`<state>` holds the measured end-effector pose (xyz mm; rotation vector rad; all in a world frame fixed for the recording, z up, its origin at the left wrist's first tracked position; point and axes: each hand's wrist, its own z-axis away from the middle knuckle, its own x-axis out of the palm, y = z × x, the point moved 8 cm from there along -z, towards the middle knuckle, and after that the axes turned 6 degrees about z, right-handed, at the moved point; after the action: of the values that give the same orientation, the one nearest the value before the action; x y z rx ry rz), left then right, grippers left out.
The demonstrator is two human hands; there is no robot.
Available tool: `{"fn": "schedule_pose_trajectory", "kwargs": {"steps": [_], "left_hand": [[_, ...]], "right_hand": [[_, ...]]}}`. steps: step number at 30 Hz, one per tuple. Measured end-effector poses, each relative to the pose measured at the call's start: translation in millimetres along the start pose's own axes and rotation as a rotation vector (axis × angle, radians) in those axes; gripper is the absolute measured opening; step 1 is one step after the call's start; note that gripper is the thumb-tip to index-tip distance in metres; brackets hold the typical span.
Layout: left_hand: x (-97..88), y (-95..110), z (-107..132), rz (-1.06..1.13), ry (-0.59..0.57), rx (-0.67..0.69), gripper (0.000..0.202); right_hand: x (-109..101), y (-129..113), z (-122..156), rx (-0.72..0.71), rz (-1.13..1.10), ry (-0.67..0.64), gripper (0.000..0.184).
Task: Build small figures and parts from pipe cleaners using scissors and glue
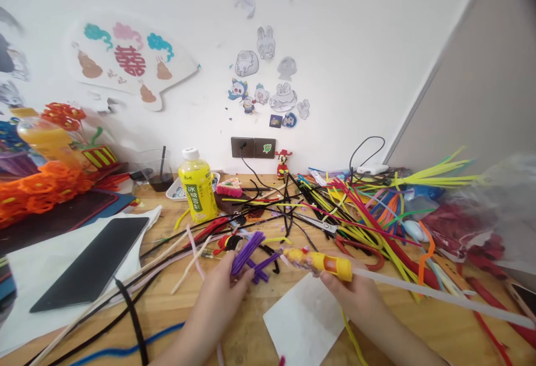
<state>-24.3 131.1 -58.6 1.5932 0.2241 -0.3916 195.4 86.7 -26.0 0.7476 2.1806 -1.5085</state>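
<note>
Bent purple pipe cleaners point(248, 251) stick out of my left hand point(226, 282), whose fingers are closed on them. My right hand point(354, 296) is wrapped round a yellow hot glue gun point(335, 266), its nozzle aimed left at the purple piece. Out of the gun's back runs a long whitish glue stick point(439, 293) toward the right edge. Nozzle and purple strands nearly meet; whether they touch, I cannot tell. Beneath the gun lies a white paper sheet point(304, 321). A small red and black figure point(229, 242) is partly hidden behind my left hand.
Loose pipe cleaners point(377, 226) in many colours heap up at the right, with scissors point(316, 222) at their edge. A yellow drink bottle point(196, 187) stands behind my left hand. To the left, a dark phone point(94, 263) rests on white paper. Orange flowers point(50, 190) fill the far left.
</note>
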Motion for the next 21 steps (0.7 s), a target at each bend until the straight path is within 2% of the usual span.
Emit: {"fn": "schedule_pose_trajectory", "kwargs": {"steps": [5,8,14,21], "left_hand": [[10.0,-6.8,2.4,0.475,-0.031,-0.178,0.023],[9.6,-14.9,4.3,0.63,0.011,-0.293,0.027],[13.1,-8.7,7.8,0.675,-0.024,-0.281,0.022],[16.9,4.6,11.2,0.587,-0.072,-0.193,0.026]], "right_hand": [[6.9,8.9,6.7,0.046,-0.091,-0.01,0.036],[7.8,14.2,9.5,0.057,-0.083,-0.005,0.039],[3.3,0.2,11.5,-0.075,-0.08,-0.002,0.037],[8.0,-5.2,12.8,-0.104,-0.074,-0.02,0.04]]}}
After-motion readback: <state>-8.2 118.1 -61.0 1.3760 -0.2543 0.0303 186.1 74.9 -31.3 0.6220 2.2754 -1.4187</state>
